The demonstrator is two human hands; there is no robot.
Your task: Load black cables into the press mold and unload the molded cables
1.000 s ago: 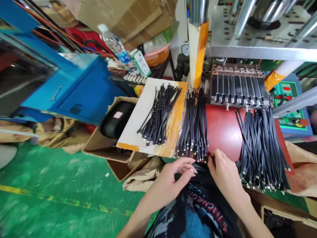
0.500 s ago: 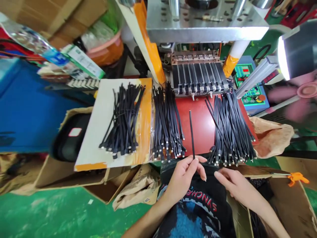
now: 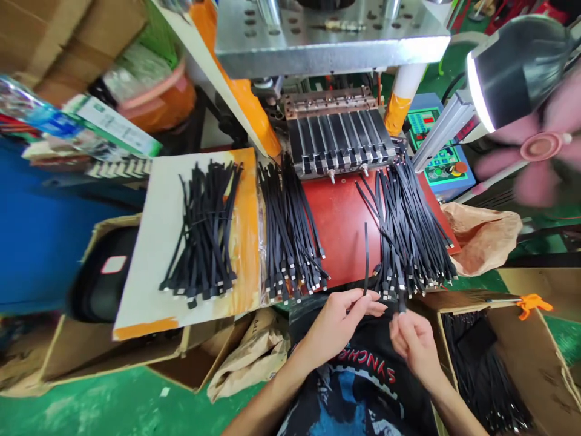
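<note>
My left hand (image 3: 347, 318) pinches a short flat black cable (image 3: 367, 257), which stands up from the fingers over the red work surface (image 3: 336, 227). To its right, my right hand (image 3: 415, 339) is closed on the connector end of another black cable (image 3: 402, 284) at the front of the right-hand pile. That pile of black USB cables (image 3: 413, 230) lies with its metal plugs toward me. On the left, a second cable pile (image 3: 290, 230) rests on the red surface, and a tied bundle of cables (image 3: 204, 230) lies on a white board (image 3: 154, 200).
Behind the red surface stands a press with a slotted fixture (image 3: 342, 142) under a thick metal plate (image 3: 331, 51). A lamp (image 3: 512, 72), a control box (image 3: 436, 145) and a pink fan (image 3: 540, 148) are at right. A cardboard box (image 3: 521, 339) holds more cables.
My right hand has closed on a cable from the right pile. The left hand's cable has shifted right and sits lower. The whole view has swung slightly.
</note>
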